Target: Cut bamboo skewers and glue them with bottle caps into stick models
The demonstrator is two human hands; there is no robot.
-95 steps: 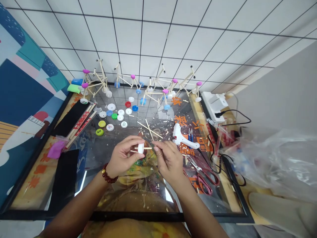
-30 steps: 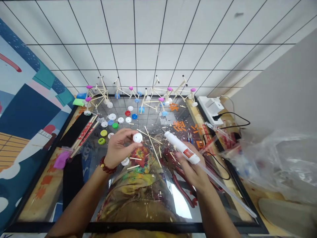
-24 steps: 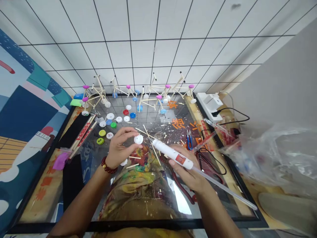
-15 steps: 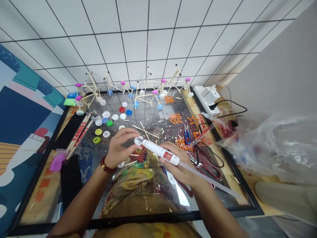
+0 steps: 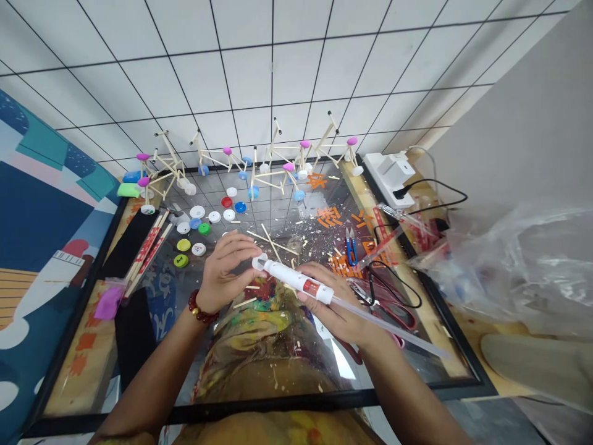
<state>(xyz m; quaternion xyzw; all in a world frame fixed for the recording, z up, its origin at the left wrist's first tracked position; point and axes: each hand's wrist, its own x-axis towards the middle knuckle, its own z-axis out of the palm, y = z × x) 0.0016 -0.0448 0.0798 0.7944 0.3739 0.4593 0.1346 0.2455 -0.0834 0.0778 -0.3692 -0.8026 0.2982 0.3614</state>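
Observation:
My left hand (image 5: pixel 228 272) pinches a white bottle cap (image 5: pixel 259 262) between thumb and fingers, its hollow side turned toward the right. My right hand (image 5: pixel 331 303) is wrapped round a white hot glue gun (image 5: pixel 296 279). The gun's metal nozzle reaches into the cap or right up to it; exact contact is too small to tell. A long clear glue stick (image 5: pixel 389 326) sticks out of the gun's back end over my right forearm. Beyond my hands, thin wooden sticks (image 5: pixel 273 242) lie crossed on the glass tabletop, among small wood chips.
Several stick models with pink seats (image 5: pixel 288 167) stand along the wall. Loose bottle caps (image 5: pixel 204 228) lie at left, beside packed chopsticks (image 5: pixel 147 253). Blue snips (image 5: pixel 351 247), red-handled scissors (image 5: pixel 393 312) and a black cord are at right, near a power strip (image 5: pixel 389 179) and plastic bags (image 5: pixel 509 272).
Earlier my right hand held a thin stick at the cap; then it had the glue gun. The gun moved left until its nozzle met the cap. Over the last half second little has moved.

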